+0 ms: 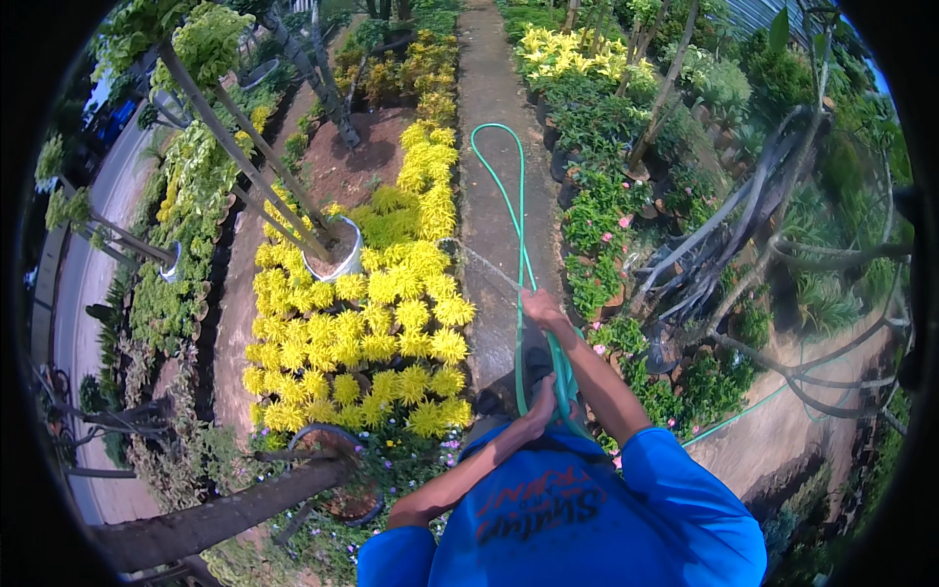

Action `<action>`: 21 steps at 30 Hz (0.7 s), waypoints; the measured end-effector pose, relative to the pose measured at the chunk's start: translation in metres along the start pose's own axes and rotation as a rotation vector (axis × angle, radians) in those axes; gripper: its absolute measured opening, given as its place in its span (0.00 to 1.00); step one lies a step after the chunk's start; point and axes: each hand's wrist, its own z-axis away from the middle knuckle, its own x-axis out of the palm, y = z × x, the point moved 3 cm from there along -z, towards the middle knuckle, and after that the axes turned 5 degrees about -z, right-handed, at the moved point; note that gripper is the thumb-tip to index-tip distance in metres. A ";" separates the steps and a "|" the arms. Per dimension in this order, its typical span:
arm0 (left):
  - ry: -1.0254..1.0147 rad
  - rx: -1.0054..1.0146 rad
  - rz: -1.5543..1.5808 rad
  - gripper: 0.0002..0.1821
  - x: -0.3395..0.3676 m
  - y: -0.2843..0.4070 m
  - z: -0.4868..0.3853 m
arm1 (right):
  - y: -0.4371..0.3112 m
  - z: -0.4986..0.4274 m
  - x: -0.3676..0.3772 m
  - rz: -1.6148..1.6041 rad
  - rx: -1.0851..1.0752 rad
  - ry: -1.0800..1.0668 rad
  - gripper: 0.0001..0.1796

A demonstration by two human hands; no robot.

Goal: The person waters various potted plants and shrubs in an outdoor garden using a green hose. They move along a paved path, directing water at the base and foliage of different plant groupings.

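A green garden hose (520, 220) lies in a long loop on the narrow path and comes back to my body, where it hangs in bunched coils. My right hand (541, 307) is closed around the hose near its end, and a thin stream of water (488, 265) sprays from there to the left, onto bright yellow leafy plants (411, 282). Close to my waist, my left hand (541, 407) holds the gathered hose coils (563, 378) against the front of my blue shirt.
The concrete path (495, 88) runs ahead between plant beds. Pink-flowered potted plants (598, 282) line its right side. On the left stand a tree in a white pot (356, 257) and a thick leaning trunk (227, 513). Bare branches (777, 249) spread at right; a road (95, 242) lies far left.
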 end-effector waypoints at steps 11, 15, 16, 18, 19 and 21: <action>-0.022 0.002 -0.025 0.34 -0.001 -0.002 0.005 | 0.002 0.001 0.006 0.013 -0.058 0.087 0.29; -0.019 0.001 -0.030 0.33 -0.002 -0.001 0.007 | 0.013 -0.006 0.006 0.009 0.005 0.068 0.29; -0.022 -0.005 -0.035 0.33 -0.002 -0.002 0.008 | 0.017 -0.010 0.007 0.009 0.007 0.051 0.29; -0.034 0.022 -0.048 0.33 -0.002 -0.002 0.008 | 0.027 -0.019 0.007 0.011 0.050 0.045 0.28; -0.036 0.029 -0.057 0.33 -0.003 -0.003 0.007 | 0.029 -0.024 0.009 0.120 -0.076 0.006 0.26; -0.032 0.027 -0.064 0.33 -0.003 -0.004 0.007 | 0.037 -0.030 0.015 0.335 -0.329 -0.072 0.22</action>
